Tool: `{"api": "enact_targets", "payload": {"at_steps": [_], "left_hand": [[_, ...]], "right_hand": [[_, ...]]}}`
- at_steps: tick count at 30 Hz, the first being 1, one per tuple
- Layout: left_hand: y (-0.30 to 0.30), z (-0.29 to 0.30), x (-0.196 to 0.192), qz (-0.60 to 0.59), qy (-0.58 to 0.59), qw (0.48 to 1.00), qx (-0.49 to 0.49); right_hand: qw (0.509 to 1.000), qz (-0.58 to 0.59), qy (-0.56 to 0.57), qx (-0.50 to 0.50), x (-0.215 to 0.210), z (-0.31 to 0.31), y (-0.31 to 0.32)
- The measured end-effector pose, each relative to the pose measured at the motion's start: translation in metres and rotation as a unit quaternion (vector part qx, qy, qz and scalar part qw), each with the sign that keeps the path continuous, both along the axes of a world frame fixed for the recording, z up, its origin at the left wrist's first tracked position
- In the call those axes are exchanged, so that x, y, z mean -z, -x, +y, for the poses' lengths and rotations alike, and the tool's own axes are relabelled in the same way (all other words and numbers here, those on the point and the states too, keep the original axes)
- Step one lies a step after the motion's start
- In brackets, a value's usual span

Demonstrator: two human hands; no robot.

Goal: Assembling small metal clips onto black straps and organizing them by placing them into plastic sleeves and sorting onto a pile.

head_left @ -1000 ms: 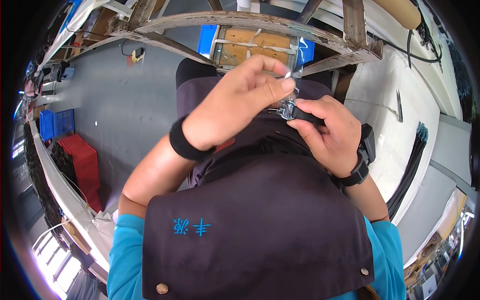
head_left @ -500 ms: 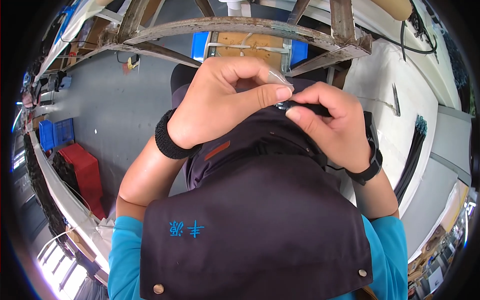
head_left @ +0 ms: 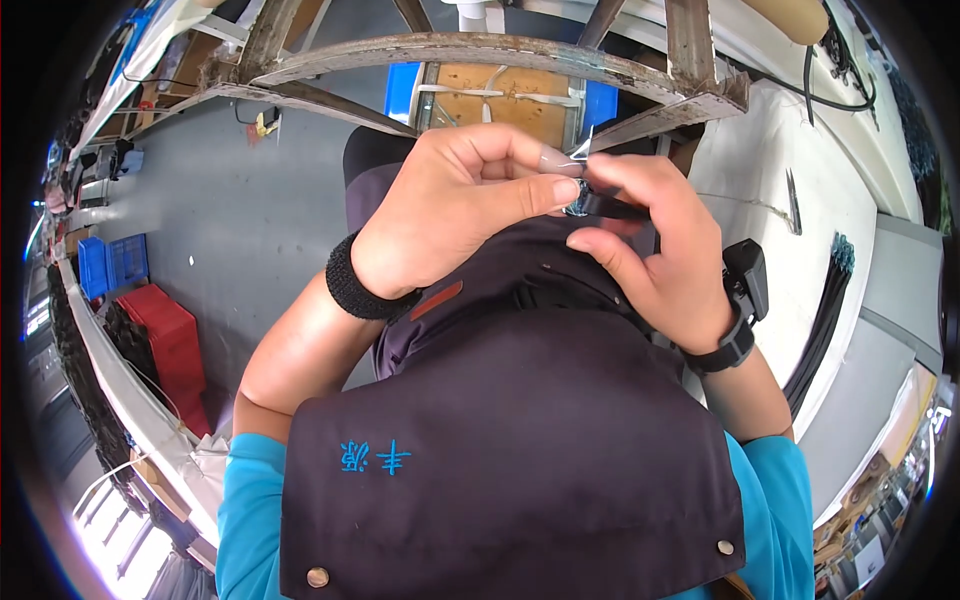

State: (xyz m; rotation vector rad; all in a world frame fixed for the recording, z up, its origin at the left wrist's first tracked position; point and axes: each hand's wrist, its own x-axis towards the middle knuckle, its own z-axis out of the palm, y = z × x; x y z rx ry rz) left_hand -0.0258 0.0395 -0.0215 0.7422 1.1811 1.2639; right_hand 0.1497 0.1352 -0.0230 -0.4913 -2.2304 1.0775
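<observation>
My left hand point(head_left: 465, 190) pinches the teal-flecked end point(head_left: 577, 200) of a black cord bundle between thumb and forefinger. A clear, shiny piece of film point(head_left: 582, 147) sticks up at the left fingertips, and a glossy covering wraps the forefinger. From the pinched end, the black cord bundle point(head_left: 612, 208) runs right into my right hand point(head_left: 670, 240). That hand's fingers curl around it, while its thumb stands apart from them. Both hands are above my dark apron point(head_left: 520, 420). The fingers' undersides are hidden.
Beyond my hands is a worn metal frame point(head_left: 470, 48), with a wooden board point(head_left: 500, 95) under it. On the white-covered table point(head_left: 750, 150) at right lie tweezers point(head_left: 793, 200) and black cords with teal ends point(head_left: 825, 310). Red point(head_left: 165, 345) and blue crates point(head_left: 112, 265) stand at left.
My right thumb has come away from the cord bundle and spread downward. The teal-flecked end and the clear film now show more. My left hand has shifted slightly down.
</observation>
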Motion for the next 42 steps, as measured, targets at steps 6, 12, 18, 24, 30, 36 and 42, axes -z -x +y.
{"api": "enact_targets", "payload": {"at_steps": [6, 12, 18, 24, 30, 36, 42], "left_hand": [[0.004, 0.012, -0.010, 0.023, 0.040, 0.998, 0.050], [0.004, 0.021, -0.001, -0.005, -0.026, 0.999, 0.019], [0.006, 0.022, -0.003, 0.049, -0.067, 0.996, 0.015], [0.002, 0.021, -0.003, 0.077, -0.065, 0.994, 0.028], [0.005, 0.018, -0.002, 0.047, -0.038, 0.998, -0.017], [0.002, 0.016, -0.006, 0.030, -0.007, 0.999, 0.008], [0.007, 0.024, -0.007, 0.007, -0.008, 1.000, 0.019]], "right_hand": [[1.000, 0.006, 0.004, 0.024, 0.000, -0.007, -0.009], [0.998, -0.056, -0.008, -0.005, -0.010, 0.003, -0.015], [0.995, -0.074, -0.046, -0.052, -0.025, 0.022, -0.006], [0.920, -0.204, 0.321, -0.100, -0.024, 0.043, 0.002], [0.989, -0.051, 0.139, 0.000, -0.009, 0.014, 0.005], [0.999, -0.018, -0.048, 0.019, -0.004, -0.001, -0.007], [0.999, -0.003, -0.035, -0.021, -0.012, 0.011, -0.005]]}}
